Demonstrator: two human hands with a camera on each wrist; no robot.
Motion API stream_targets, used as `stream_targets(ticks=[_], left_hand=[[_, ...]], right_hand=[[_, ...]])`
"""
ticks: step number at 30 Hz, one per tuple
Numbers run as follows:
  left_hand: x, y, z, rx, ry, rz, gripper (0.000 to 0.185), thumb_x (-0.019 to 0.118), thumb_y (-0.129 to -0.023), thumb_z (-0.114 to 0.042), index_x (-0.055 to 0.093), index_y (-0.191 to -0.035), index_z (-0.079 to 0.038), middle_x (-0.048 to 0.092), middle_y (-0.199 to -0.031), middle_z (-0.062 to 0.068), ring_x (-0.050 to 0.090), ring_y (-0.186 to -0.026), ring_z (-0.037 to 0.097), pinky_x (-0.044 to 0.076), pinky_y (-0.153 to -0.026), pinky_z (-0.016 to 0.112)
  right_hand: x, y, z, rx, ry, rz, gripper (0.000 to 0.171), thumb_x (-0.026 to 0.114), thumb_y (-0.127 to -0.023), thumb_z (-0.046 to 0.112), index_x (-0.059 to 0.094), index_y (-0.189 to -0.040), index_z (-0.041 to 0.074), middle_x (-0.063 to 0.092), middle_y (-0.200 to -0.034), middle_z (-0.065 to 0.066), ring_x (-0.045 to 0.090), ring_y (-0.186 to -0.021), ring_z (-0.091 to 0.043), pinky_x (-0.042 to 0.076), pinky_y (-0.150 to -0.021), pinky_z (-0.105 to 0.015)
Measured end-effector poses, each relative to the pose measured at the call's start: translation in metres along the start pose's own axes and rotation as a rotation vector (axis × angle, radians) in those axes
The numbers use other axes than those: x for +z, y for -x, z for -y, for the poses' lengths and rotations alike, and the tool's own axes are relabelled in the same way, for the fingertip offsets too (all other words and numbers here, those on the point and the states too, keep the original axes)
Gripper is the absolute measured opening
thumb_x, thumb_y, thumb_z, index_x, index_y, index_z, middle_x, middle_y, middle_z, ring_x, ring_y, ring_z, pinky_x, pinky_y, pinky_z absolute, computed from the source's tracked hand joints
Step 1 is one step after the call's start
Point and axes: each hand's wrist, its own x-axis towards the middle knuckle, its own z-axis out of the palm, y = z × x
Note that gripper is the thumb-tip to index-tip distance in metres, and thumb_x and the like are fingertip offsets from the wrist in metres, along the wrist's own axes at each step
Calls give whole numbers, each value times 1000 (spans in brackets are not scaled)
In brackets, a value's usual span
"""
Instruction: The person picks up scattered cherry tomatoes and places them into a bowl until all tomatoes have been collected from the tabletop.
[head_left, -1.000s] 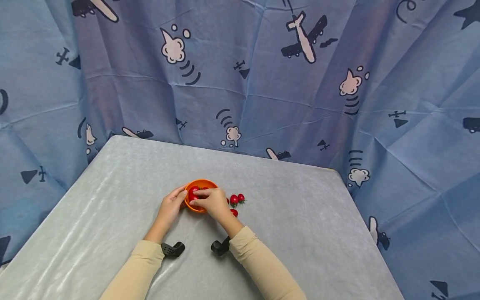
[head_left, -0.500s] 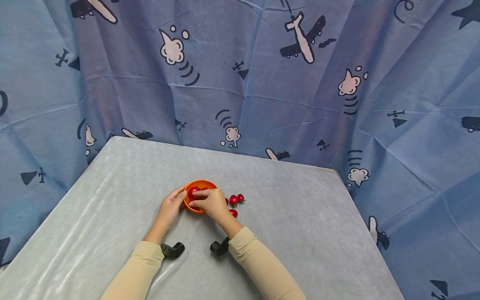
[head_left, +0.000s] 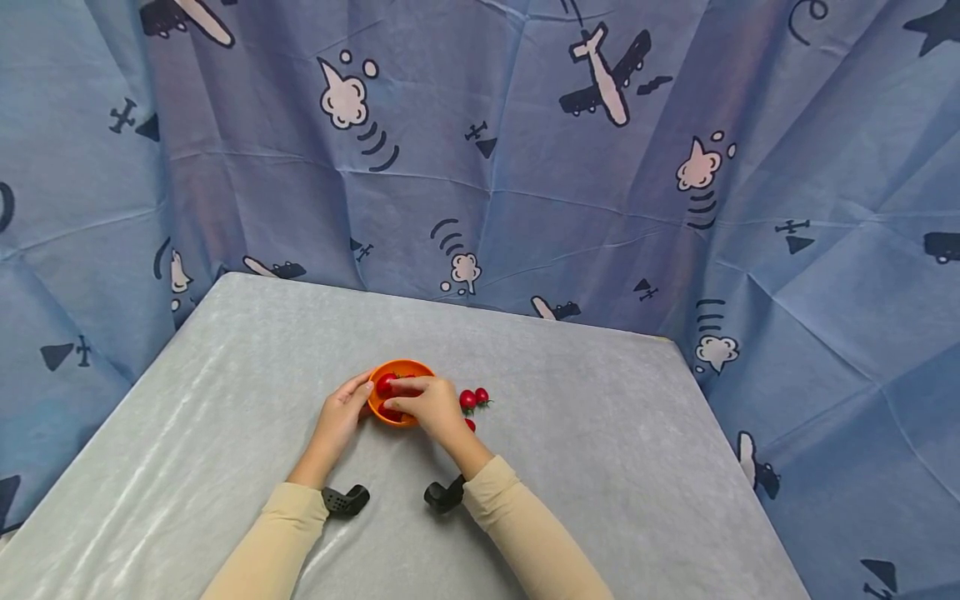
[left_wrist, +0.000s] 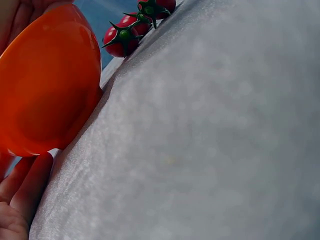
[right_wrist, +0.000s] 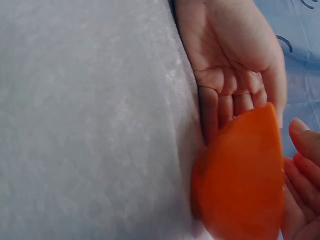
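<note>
My left hand holds the orange bowl at its left side. Its thumb lies at the rim, and its fingers reach round the outer wall, as the right wrist view also shows. Over the bowl's right part is my right hand, thumb and forefinger spread apart inside the rim. I see nothing between them in the right wrist view. Red cherry tomatoes lie in the bowl, partly covered by the right hand. On the table, right of the bowl, sit several more cherry tomatoes with green stems.
A grey-white cloth covers the table. Behind it hangs a blue curtain with printed planes. Black wrist cameras sit on both wrists, close above the cloth.
My right thumb and forefinger have parted over the bowl, and that hand has shifted slightly right, now covering more of the loose tomatoes. The left hand and bowl have stayed nearly still.
</note>
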Motion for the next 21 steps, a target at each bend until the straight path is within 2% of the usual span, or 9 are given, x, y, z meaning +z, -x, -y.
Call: stream_targets(ticks=[2, 7, 8, 10, 13, 15, 18, 21], left_hand=[[0, 0, 0, -3, 5, -3, 45, 51, -105, -24, 49, -145, -4, 52, -147, 18, 61, -98, -11, 50, -85, 8], [1, 0, -2, -15, 21, 1, 45, 50, -105, -23, 49, -146, -4, 51, -148, 17, 60, -98, -11, 51, -85, 9], [1, 0, -2, -17, 20, 0, 45, 50, -105, -24, 49, -146, -4, 51, -148, 17, 60, -98, -12, 51, -85, 9], [1, 0, -2, -19, 24, -2, 46, 51, -105, -24, 49, -146, -4, 51, -149, 17, 60, -98, -12, 51, -85, 10], [2, -1, -2, -21, 29, -7, 45, 51, -104, -24, 49, -146, -4, 51, -148, 16, 60, -98, -12, 51, -85, 10], [1, -1, -1, -18, 30, -10, 45, 52, -104, -23, 50, -145, -4, 51, -148, 17, 60, -98, -12, 51, -85, 10], [1, 0, -1, -14, 25, -15, 45, 52, -104, -23, 50, -145, -3, 52, -147, 17, 61, -98, -11, 51, -84, 10], [1, -1, 0, -6, 21, -16, 45, 51, -104, -23, 50, -145, -3, 52, -147, 19, 61, -99, -10, 51, -84, 10]], right_hand=[[-4, 1, 0, 6, -15, -8, 28, 85, -78, 23, 80, -105, 15, 74, -116, -10, 60, -116, -25, 59, -82, -27], [-13, 4, -4, 5, -53, -50, 28, 86, -77, 21, 81, -104, 14, 75, -113, -9, 64, -115, -26, 57, -91, -35], [-16, 5, -5, 11, -64, -53, 29, 86, -77, 20, 80, -104, 14, 75, -113, -9, 64, -114, -25, 57, -89, -34], [-20, 6, -8, 26, -83, -56, 29, 86, -77, 20, 80, -105, 14, 75, -114, -8, 67, -100, -20, 57, -77, -29], [-29, 9, -11, 44, -110, -54, 30, 86, -77, 19, 80, -106, 13, 75, -114, -8, 62, -79, -15, 49, -58, -22], [-34, 10, -13, 46, -114, -60, 30, 86, -77, 19, 80, -106, 13, 75, -112, -8, 60, -73, -15, 47, -53, -22], [-39, 12, -19, 32, -108, -71, 31, 86, -77, 20, 80, -106, 14, 76, -111, -6, 67, -95, -19, 56, -66, -25], [-44, 12, -24, 31, -116, -77, 31, 86, -77, 21, 80, -107, 14, 76, -111, -6, 67, -111, -21, 59, -83, -29]])
